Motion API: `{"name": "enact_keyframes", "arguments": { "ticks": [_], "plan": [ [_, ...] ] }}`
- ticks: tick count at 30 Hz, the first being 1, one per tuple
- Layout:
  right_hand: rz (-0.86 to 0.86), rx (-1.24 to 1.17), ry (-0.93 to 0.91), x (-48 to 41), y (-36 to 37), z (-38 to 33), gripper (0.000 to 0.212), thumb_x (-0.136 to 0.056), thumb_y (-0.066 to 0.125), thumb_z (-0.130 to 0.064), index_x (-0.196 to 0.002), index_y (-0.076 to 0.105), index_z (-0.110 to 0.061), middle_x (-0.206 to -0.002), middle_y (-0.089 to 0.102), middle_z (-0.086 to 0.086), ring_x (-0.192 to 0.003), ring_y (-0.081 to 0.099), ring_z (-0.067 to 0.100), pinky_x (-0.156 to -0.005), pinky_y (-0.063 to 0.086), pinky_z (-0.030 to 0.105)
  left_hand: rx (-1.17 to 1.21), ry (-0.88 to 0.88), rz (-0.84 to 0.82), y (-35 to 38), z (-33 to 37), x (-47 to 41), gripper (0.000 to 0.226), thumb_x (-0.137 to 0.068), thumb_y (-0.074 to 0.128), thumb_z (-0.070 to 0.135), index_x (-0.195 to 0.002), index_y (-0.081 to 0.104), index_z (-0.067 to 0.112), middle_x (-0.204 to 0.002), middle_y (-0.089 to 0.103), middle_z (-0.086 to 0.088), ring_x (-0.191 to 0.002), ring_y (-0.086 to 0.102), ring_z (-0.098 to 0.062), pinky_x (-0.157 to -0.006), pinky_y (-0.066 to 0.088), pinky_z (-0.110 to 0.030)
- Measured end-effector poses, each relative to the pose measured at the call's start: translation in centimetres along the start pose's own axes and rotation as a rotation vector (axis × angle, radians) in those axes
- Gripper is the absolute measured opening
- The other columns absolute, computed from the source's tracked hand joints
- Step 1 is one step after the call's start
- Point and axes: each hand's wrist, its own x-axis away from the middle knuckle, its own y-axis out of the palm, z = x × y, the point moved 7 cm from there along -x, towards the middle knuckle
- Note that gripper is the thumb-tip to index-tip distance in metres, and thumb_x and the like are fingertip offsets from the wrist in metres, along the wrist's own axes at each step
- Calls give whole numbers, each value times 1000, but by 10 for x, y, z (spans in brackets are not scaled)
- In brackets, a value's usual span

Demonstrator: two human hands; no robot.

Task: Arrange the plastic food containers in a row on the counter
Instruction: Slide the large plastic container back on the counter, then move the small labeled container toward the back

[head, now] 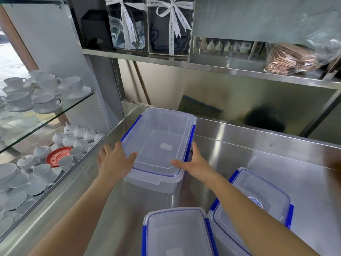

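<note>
Three clear plastic food containers with blue clip lids stand on the steel counter (258, 154). The large container (158, 141) sits at the back left. My left hand (114, 161) presses its near left corner and my right hand (195, 163) its near right corner, thumbs lying on the lid, so both hands grip it. A second container (262, 200) is at the right, partly behind my right forearm. The third container (177, 233) is nearest me, cut off by the bottom edge.
A glass display case (46, 115) on the left holds white cups, saucers, lidded pots and a red saucer (57, 156). Above the counter a steel shelf (203, 65) carries ribboned gift boxes (169, 24) and a bag of brown paper (291, 60). Steel back wall close behind.
</note>
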Motion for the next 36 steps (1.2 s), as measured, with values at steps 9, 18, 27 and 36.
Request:
{"name": "enact_keyframes", "arguments": {
  "ticks": [9, 18, 27, 36],
  "plan": [
    [537, 672, -13, 64, -71, 13, 32, -92, 49, -29, -118, 58, -12, -128, 57, 5, -117, 49, 23, -101, 30, 38, 199, 756, -65, -3, 118, 104, 23, -92, 50, 28, -107, 59, 12, -101, 68, -6, -86, 61, -21, -81, 52, -34],
    [693, 373, 637, 153, -150, 102, 89, -77, 68, -44, -141, 18, -7, -154, 9, 18, -138, 22, 38, -106, 29, 55, -173, 524, -793, 125, 160, 152, 100, -77, 61, 56, -148, 3, 16, -136, 52, -9, -117, 56, -28, -95, 47, -40],
    [567, 32, 467, 143, -148, 120, 45, -82, 66, -29, -116, 45, -8, -113, 59, 13, -100, 59, 33, -87, 51, 51, 8, 556, -802, 148, 173, 151, 76, -78, 63, 51, -137, 24, 25, -119, 63, -3, -87, 65, -22, -73, 54, -35],
    [591, 175, 321, 79, -166, 118, 47, -88, 57, -34, -122, 44, -4, -119, 59, 18, -103, 57, 35, -85, 48, 42, 149, 448, -637, 160, 179, 120, 89, -78, 53, 63, -147, 9, 28, -137, 52, -6, -119, 55, -27, -100, 47, -45]
  ]
}}
